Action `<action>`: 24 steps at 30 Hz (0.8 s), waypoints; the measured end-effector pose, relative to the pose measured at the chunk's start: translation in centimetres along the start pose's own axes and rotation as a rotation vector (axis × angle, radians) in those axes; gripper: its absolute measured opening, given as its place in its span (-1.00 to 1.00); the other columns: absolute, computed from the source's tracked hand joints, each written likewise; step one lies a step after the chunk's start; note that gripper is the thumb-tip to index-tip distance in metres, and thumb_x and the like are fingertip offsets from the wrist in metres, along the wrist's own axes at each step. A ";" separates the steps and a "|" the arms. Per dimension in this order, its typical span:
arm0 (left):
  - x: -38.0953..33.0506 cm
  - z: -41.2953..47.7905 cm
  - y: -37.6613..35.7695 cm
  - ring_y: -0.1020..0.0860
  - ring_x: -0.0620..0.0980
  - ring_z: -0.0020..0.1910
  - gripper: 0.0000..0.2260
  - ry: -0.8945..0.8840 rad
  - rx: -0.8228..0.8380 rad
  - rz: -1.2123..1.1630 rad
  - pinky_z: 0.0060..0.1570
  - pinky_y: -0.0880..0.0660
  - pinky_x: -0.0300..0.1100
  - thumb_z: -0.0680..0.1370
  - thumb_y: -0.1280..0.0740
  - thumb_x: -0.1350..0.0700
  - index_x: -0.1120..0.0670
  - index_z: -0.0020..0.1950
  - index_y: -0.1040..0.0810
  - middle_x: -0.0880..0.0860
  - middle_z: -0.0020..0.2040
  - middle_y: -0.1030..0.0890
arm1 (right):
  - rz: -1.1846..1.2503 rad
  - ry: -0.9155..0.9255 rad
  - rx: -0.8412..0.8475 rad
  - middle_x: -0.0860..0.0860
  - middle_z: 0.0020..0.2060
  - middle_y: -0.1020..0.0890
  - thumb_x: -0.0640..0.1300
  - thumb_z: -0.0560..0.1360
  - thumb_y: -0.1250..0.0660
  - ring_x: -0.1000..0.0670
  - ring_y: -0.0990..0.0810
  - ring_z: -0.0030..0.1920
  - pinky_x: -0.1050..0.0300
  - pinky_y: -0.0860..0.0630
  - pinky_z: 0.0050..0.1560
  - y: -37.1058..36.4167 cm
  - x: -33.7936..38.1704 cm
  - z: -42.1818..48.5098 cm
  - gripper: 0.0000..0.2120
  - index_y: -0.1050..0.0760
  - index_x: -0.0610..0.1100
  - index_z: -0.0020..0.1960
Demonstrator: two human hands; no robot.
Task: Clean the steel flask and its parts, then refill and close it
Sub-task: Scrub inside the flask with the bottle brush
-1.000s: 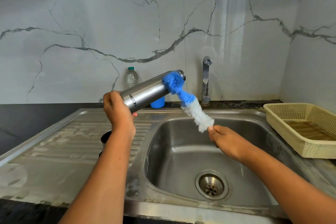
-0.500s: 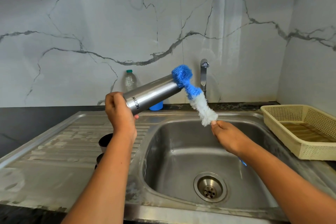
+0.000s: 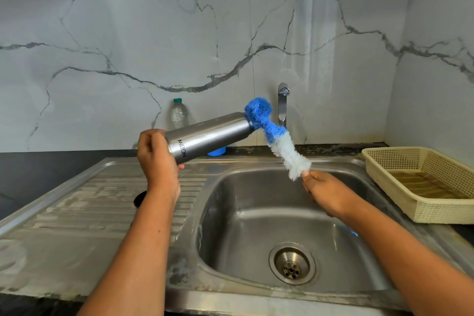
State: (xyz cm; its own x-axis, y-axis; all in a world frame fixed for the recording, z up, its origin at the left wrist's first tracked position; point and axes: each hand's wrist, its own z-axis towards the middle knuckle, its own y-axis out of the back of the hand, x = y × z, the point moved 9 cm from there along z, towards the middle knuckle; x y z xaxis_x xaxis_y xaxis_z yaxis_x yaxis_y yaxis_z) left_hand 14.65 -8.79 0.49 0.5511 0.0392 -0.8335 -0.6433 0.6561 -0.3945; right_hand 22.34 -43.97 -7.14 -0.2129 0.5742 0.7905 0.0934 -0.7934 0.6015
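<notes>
Two hands work a steel flask (image 3: 210, 136) over the sink (image 3: 230, 215) at the centre of the frame. The left hand (image 3: 156, 156) is wrapped round the flask's base, holding it tilted with the mouth pointing up and to the right. The right hand (image 3: 323, 190), just right of centre, pinches the lower end of a bottle brush (image 3: 284, 149) between its fingertips.

Over the past second little has shifted. Both grips are unchanged and the flask keeps its slant. The brush's blue tuft now covers the mouth, where a sliver of steel rim showed beyond it a second ago. The white length still kinks down and away outside the neck. The right hand has come up slightly.

By these signs the scrub is still at the rim and has not reached down the body. The kink suggests the bristles are bunching at the opening instead of sliding in.

A dark rounded object (image 3: 139, 199), possibly one of the flask's parts, peeks from behind the left forearm on the drainboard. A tap (image 3: 282, 105) stands behind the brush head, and a clear plastic bottle (image 3: 178, 114) behind the flask. A cream basket (image 3: 436, 210) sits at the right edge. Rinsing, the parts, refilling and closing appear still to come.
</notes>
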 end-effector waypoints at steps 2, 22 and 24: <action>0.1 -0.3 -0.8 -0.60 -0.01 -0.16 -0.89 -0.007 0.050 0.025 -0.43 -0.43 -0.20 0.45 -0.20 -0.02 -0.15 -0.13 -0.51 -0.03 -0.09 -0.58 | -0.006 0.011 -0.049 0.02 -0.28 -0.53 0.13 0.72 0.00 0.04 -0.46 -0.26 0.14 -0.32 -0.25 0.5 0.5 0.2 -0.61 -0.45 0.02 -0.15; 2.7 -1.6 -3.9 -0.55 -0.02 -0.08 -0.83 0.157 0.313 0.103 -0.38 -0.39 -0.21 0.58 -0.24 -0.03 -0.04 0.09 -0.55 -0.02 -0.05 -0.59 | 0.263 0.123 -0.287 0.05 -0.13 -0.71 0.13 0.69 -0.09 0.11 -0.73 -0.19 0.08 -0.45 -0.11 2.1 2.6 -1.0 -0.59 -0.53 -0.10 -0.12; 3.1 -2.0 -4.4 -0.55 -0.02 -0.07 -0.72 0.195 0.359 0.104 -0.33 -0.42 -0.18 0.50 -0.25 -0.10 -0.02 0.12 -0.55 0.01 -0.02 -0.60 | 0.275 0.117 -0.279 0.02 -0.16 -0.74 0.11 0.69 -0.11 0.12 -0.73 -0.14 0.10 -0.43 -0.21 1.9 2.5 -0.8 -0.60 -0.53 -0.11 -0.13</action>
State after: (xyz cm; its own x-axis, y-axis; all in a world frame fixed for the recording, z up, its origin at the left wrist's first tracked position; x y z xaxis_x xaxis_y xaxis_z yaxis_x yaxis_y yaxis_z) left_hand 18.13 -13.07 -1.15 0.3594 -0.0016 -0.9332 -0.4456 0.8783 -0.1732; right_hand 21.17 -44.21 -4.12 -0.3278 0.3185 0.8895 -0.1015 -0.9479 0.3020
